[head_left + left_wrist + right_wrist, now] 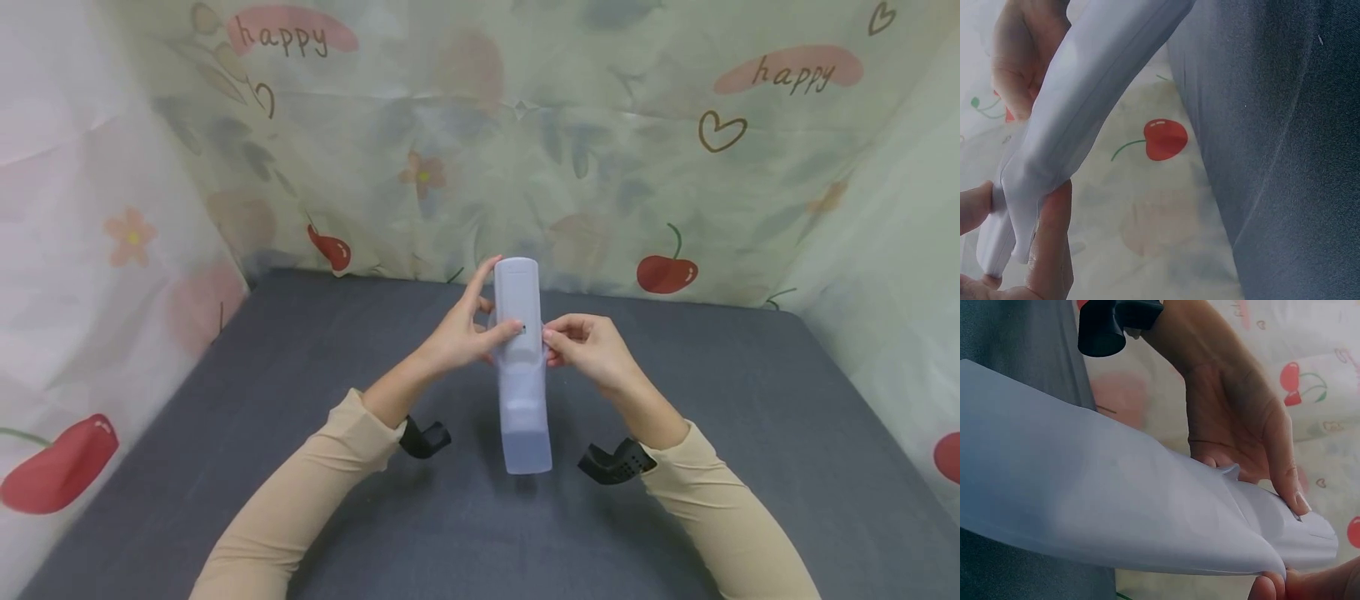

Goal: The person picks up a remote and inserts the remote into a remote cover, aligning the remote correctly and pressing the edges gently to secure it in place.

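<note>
A pale, bar-shaped device (pixel 517 292) stands at the centre of the frame, its lower part running into a soft-looking, whitish sleeve (pixel 527 417), both held in the hands and seemingly raised off the dark table (pixel 435 533). The left hand (pixel 459 332), left of centre, clasps the device: thumb pressed on the face beside a small dark mark (pixel 523 330), other fingers along the far side. The right hand (pixel 596 346), right of centre, pinches the sleeve's edge between thumb and fingertip; the right-wrist view, at lower right, shows that edge drawn out to a corner.

Likely faults, as judged from this hold: the thin edge could slip from the pinch and spring back; a hard pull at one corner could stretch or tear the sleeve; and, should the left thumb lose purchase on the smooth face, the device could twist or drop to the table.

The sleeve is the only container visible. The device appears to be partly inside it; how far in it reaches cannot be told.
</note>
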Demonstrator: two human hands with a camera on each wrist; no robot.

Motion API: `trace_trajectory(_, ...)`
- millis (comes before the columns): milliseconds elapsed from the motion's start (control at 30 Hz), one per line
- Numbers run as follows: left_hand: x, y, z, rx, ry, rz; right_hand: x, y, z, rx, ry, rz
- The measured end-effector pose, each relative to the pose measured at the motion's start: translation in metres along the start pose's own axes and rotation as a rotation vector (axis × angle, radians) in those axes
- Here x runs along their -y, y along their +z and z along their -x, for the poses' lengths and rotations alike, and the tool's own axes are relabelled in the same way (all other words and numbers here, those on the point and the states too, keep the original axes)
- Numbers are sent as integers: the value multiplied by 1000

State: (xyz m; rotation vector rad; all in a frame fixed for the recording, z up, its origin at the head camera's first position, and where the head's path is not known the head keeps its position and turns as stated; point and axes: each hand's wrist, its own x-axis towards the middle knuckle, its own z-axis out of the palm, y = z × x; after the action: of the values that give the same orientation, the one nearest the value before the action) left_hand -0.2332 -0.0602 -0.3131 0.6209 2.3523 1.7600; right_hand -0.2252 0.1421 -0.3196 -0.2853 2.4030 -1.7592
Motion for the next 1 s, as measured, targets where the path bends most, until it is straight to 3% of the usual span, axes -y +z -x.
trace_trajectory(233,1,1,-1,2,3,7,1,-1,0,-1,3,1)
trace_trajectory(600,3,1,-2,-56,-1,-5,2,-5,-2,131,-52,56)
trace_trajectory(833,2,3,-2,-24,-1,-74,0,-5,-4,171,-44,116)
trace_trajectory(933,3,4,-1,-12,-24,-37,-1,-4,-4,160,-56,117)
trace_trajectory(1000,4,4,-1,-22,-66,40,0,-4,-3,143,-57,116)
